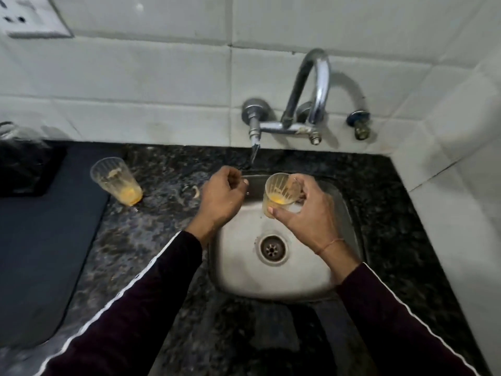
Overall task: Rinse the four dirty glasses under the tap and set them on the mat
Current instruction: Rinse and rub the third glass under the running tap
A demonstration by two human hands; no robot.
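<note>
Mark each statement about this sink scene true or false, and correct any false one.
1. The right hand holds a glass with orange residue above the sink. True.
2. The left hand grips a second glass. False: it holds no glass; its fingers are curled near the tap handle.
3. Another dirty glass stands on the dark stone counter, left of the sink. True.
4. That counter glass already sits on the mat. False: it stands just beside the mat's edge, on the stone.
5. The sink's drain is covered by a plate. False: the drain is uncovered.
</note>
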